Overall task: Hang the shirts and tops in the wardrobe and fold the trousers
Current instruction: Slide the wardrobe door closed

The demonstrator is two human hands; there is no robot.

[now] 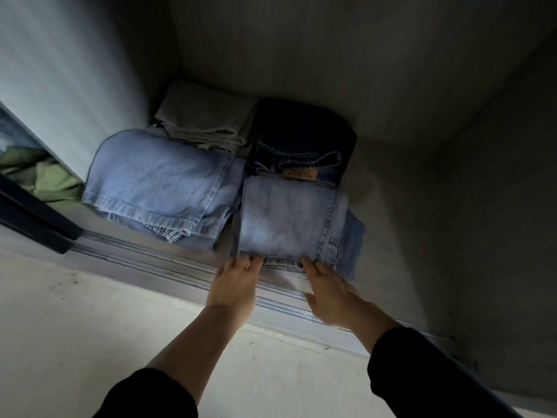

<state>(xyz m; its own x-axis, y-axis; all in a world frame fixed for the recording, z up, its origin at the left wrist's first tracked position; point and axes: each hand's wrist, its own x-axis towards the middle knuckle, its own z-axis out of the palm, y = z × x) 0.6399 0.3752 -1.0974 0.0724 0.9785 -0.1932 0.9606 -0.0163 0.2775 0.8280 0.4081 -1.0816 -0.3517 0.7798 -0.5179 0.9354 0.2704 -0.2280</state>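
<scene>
Four folded pairs lie in a block on the wardrobe floor (391,206), left of its middle. The front-right jeans (286,218) sit just behind the door track (150,251), touching the front-left jeans (156,176). Behind these lie the rear-left trousers (205,116) and the rear-right jeans (301,137). The left grip (238,279) and the right grip (328,294) touch the front-right jeans' near edge.

I can read no text from here. The only label I can find is a tan patch (298,174) on the waistband of the dark folded jeans (301,131). Its print is too dim and blurred for me to make out any word, brand or number.
</scene>
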